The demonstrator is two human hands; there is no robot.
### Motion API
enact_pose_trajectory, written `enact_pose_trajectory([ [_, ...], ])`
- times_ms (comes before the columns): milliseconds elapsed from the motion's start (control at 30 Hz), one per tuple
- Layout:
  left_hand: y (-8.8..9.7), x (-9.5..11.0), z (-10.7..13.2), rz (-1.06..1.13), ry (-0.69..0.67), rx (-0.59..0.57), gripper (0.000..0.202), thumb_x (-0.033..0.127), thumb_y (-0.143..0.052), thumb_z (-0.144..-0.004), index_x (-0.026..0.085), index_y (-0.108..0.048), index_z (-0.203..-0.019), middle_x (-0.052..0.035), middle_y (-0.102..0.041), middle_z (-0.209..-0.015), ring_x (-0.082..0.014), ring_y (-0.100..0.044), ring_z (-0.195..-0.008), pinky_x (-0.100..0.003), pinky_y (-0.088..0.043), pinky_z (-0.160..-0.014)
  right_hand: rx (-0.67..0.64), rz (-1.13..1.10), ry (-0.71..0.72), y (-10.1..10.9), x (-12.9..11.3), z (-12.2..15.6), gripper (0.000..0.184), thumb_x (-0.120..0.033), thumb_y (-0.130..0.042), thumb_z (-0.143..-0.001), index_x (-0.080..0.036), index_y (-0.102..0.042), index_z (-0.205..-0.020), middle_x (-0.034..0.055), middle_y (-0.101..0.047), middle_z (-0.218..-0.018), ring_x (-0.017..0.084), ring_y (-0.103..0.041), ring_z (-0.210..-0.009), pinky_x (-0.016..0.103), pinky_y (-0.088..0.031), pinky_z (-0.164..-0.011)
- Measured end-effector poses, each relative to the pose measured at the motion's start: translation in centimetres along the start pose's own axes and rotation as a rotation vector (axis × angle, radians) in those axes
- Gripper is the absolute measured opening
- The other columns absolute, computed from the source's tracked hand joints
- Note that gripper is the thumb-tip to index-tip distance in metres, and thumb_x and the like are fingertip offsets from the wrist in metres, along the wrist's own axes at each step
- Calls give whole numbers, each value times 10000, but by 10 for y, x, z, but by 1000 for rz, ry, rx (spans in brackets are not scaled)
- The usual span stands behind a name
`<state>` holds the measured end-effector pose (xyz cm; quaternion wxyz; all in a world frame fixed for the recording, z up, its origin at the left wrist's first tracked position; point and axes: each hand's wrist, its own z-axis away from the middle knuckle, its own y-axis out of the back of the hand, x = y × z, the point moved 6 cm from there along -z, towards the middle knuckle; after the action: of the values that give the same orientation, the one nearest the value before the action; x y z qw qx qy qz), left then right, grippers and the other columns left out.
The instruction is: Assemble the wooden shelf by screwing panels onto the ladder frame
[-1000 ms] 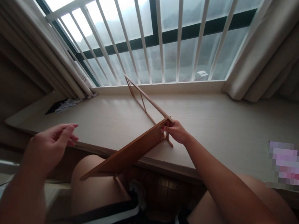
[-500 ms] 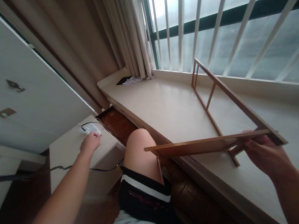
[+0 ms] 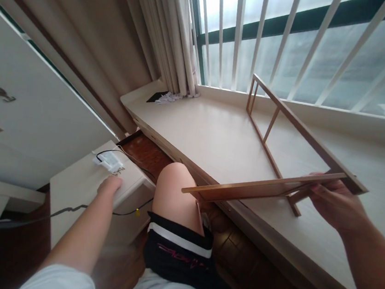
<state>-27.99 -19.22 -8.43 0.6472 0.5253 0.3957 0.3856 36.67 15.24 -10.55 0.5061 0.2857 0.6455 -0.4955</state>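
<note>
My right hand (image 3: 337,202) grips a wooden rack (image 3: 313,135) at its near right corner, where a flat wooden panel (image 3: 243,190) meets the slim ladder-like side frame. The side frame leans over the pale window ledge, and the panel's left end reaches above my thigh. My left hand (image 3: 109,185) is closed at the top of a white cabinet (image 3: 81,176), right beside several small metal pieces (image 3: 118,171). Just past them lies a clear plastic bag (image 3: 107,160). The fingertips of the left hand are hidden, so what they hold cannot be made out.
The ledge (image 3: 211,132) runs along a window with white bars (image 3: 238,33). A beige curtain (image 3: 170,30) hangs at its left end beside a dark flat item (image 3: 156,97). A dark strap (image 3: 31,216) and a thin cable cross near the cabinet. My bent knee (image 3: 175,186) is between them.
My left hand has drawn back slightly from the plastic bag, and the small metal pieces now show beside it. The right hand keeps its hold on the rack, which has barely moved. The view shifted slightly.
</note>
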Motion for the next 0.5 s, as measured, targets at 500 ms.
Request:
enact_pose_trajectory([
  [500,-13,-2,-6,-81,39,-116,426,454,-551,-850,96,-610,-1073,-122,-663,-966,-199,-638,-878,-385,-492,-816,-43,-40,33,-1,-1,0,257,-250,-840,-596,-242,-682,-798,8,-588,-781,147,-525,-751,238,-467,-682],
])
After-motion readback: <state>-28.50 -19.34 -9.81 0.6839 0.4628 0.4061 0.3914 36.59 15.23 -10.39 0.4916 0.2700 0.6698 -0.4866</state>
